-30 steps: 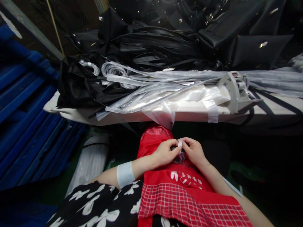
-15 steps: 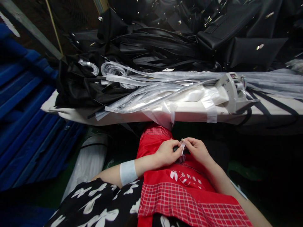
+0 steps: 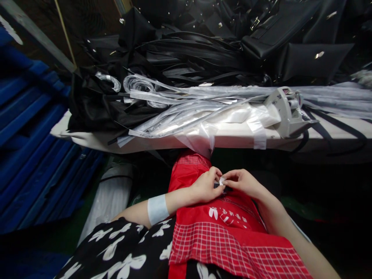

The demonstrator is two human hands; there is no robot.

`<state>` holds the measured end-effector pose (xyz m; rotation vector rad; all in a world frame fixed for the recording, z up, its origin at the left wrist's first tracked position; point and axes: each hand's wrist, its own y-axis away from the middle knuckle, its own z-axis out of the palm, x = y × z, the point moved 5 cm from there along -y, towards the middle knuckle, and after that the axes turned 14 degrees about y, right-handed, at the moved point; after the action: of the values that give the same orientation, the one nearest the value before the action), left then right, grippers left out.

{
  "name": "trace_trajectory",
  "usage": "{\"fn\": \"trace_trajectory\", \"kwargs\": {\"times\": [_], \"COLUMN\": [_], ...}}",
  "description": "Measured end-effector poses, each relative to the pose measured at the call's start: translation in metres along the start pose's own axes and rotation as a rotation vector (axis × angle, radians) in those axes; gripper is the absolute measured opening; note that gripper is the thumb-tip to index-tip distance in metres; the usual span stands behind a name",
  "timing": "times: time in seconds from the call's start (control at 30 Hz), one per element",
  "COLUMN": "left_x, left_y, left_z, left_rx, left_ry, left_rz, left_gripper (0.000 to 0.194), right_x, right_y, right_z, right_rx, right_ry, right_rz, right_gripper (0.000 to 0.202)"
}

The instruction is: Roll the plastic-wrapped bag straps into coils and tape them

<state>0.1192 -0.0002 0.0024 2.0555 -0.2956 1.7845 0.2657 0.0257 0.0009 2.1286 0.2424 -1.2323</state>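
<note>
Above the red apron on my lap, my two hands meet. My left hand is closed, thumb and fingers around a small dark piece whose kind I cannot make out. My right hand pinches a small white strip, like tape or paper, between thumb and forefinger. The strip lies against the dark piece, close to my left fingertips. Most of the dark piece is hidden by my fingers.
Ahead runs a pale-covered table edge with bundled clear-wrapped strips and a tape dispenser. Black bags are heaped behind. Blue stacked panels stand left, near a plastic-wrapped bundle.
The white strip has gone from hanging lengthwise between my hands to a short piece against the dark piece. My right fingers have curled and shifted slightly; my left fingers have lifted a little.
</note>
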Motion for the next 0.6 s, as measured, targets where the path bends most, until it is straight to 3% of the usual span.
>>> {"fn": "trace_trajectory", "kwargs": {"times": [0.13, 0.3, 0.47, 0.6], "left_x": [-0.002, -0.006, 0.000, 0.014], "left_y": [-0.005, -0.019, -0.037, -0.048], "left_z": [-0.005, -0.010, -0.017, -0.023], "left_rx": [-0.051, -0.259, -0.398, -0.485], "left_ry": [-0.035, -0.187, 0.274, 0.535], "left_rz": [-0.010, -0.089, -0.242, -0.340], "left_gripper": [0.032, 0.037, 0.048, 0.052], "right_x": [-0.003, -0.012, -0.032, -0.047], "right_y": [0.004, 0.012, 0.022, 0.032], "right_z": [0.004, 0.003, -0.009, -0.017], "right_rx": [0.112, 0.352, 0.361, 0.390], "right_ry": [0.159, 0.442, 0.564, 0.697], "right_rz": [-0.041, -0.244, -0.520, -0.583], "right_gripper": [0.017, 0.017, 0.026, 0.037]}}
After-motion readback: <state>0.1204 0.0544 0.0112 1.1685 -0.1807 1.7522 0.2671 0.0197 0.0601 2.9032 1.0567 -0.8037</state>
